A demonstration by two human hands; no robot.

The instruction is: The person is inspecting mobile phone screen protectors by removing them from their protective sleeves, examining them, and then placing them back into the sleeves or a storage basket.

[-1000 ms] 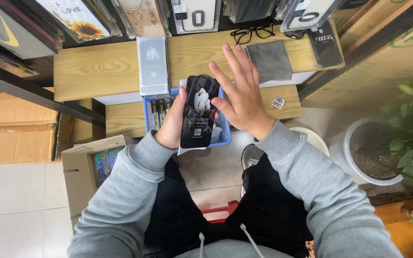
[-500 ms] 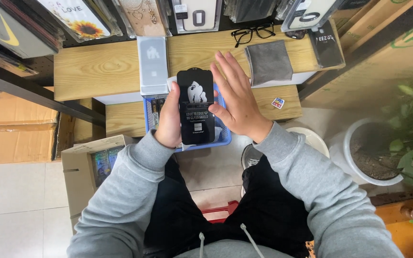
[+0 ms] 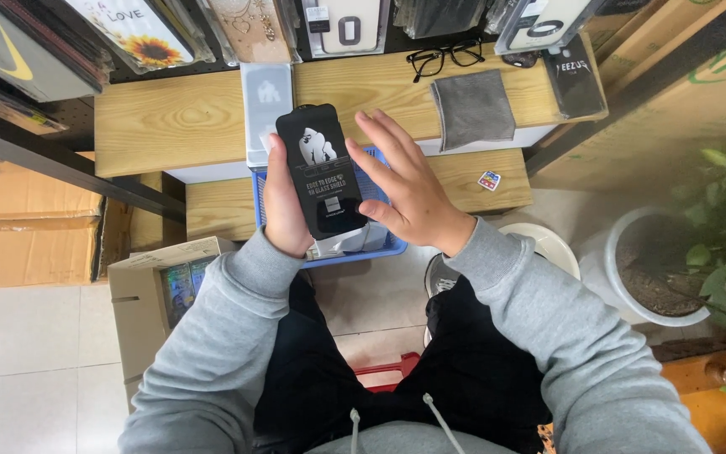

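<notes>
The left hand (image 3: 286, 210) grips a black flat packet (image 3: 321, 172) by its edge, holding it upright over the blue basket (image 3: 380, 245). The right hand (image 3: 409, 189) is spread, fingers touching the packet's right side. Glasses (image 3: 443, 57) and a grey cloth (image 3: 472, 108) lie on the wooden counter (image 3: 170, 122).

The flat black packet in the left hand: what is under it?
Under the flat black packet held by the left hand sits a blue plastic basket. Its rim shows; packet and hands cover its contents.
</notes>
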